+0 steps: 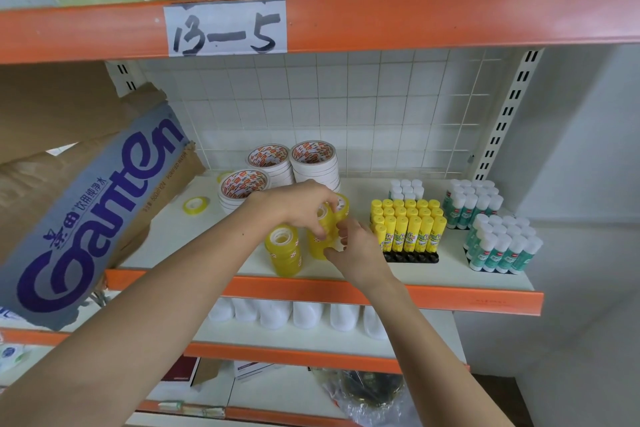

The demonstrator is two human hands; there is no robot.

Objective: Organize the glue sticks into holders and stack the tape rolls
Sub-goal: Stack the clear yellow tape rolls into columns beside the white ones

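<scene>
On the white shelf, both hands grip one yellow tape stack: left hand curled over its top, right hand pinching its side; yellow glue sticks stand just right of them

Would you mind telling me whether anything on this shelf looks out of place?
Yes: one small yellow tape roll lies alone on the shelf, left of the white tape stacks, apart from the yellow tape stacks.
</scene>
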